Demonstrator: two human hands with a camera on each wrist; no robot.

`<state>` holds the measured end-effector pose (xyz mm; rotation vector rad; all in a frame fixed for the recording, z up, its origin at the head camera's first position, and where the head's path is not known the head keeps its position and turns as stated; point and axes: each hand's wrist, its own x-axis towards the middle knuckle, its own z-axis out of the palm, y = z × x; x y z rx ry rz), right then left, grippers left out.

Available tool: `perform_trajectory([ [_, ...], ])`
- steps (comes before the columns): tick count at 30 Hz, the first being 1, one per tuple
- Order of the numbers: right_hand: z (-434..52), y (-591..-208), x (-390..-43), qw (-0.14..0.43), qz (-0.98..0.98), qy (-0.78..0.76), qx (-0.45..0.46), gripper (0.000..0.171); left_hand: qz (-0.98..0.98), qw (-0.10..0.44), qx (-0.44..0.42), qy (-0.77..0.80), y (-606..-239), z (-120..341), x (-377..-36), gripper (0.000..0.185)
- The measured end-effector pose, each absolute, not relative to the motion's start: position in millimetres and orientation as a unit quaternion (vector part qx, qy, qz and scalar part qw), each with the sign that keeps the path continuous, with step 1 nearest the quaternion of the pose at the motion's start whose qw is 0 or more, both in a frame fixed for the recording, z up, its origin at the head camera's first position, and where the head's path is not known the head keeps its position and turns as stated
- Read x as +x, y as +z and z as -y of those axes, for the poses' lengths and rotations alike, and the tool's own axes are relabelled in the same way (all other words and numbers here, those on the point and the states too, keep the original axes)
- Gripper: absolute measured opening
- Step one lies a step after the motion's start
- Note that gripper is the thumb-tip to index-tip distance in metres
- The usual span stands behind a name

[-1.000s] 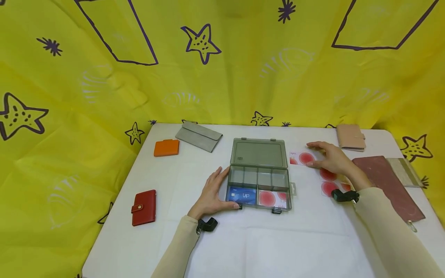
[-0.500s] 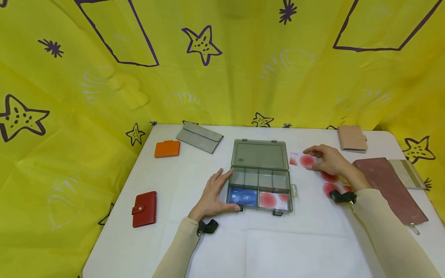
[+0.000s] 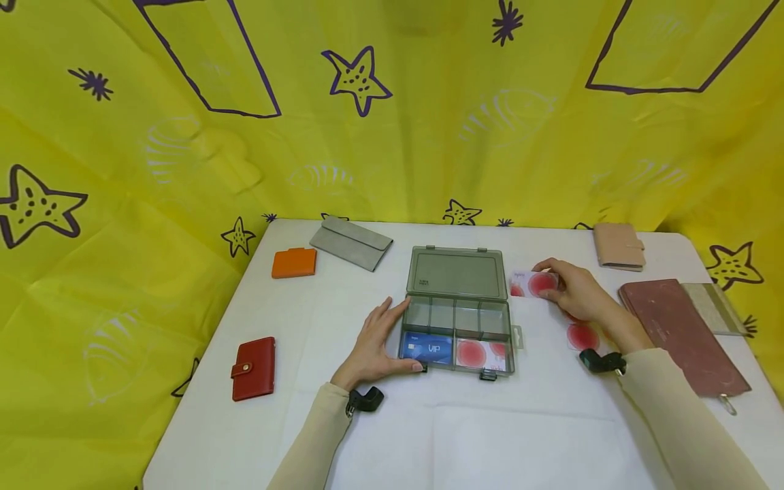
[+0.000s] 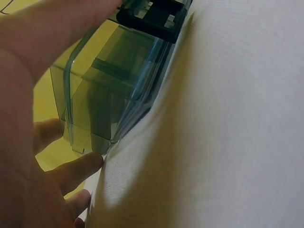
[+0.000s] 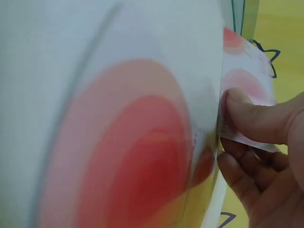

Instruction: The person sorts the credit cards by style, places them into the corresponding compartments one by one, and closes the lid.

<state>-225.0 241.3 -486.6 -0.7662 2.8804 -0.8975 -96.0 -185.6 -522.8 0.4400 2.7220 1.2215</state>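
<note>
Meanwhile, centre frame, the left hand [image 3: 375, 340] lies flat, steadying the box [image 3: 456, 337]; the right hand [image 3: 572, 289] pinches a card [image 3: 529, 282], likely needing a free compartment next.

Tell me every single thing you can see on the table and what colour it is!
Compartment box: 1, smoky clear grey, lid open, table centre.
VIP card: 1, blue, box's front left compartment.
Red-dot card in box: 1, white with red dots, front right compartment.
Held red-dot card: 1, right of the lid.
Loose red-dot card: at least 1, beside right wrist.
Wallets: red, orange, grey, beige, maroon.
Tan pouch: 1, far right.
Table: white.
Backdrop: yellow, purple stars.
Left hand: rests against box.
Right hand: pinches card.
</note>
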Motion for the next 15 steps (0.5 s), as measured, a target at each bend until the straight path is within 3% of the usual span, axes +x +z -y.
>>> perform_trajectory([
  [8, -250, -484, -215, -0.066, -0.918, -0.322, -0.224, 0.049, -0.901, 0.062, 0.143, 0.405, -525, 186, -96, 0.118],
  [15, -254, -465, -196, -0.01, -0.864, -0.489, -0.114, 0.043, -0.9, 0.063, 0.144, 0.406, -525, 186, -96, 0.118],
])
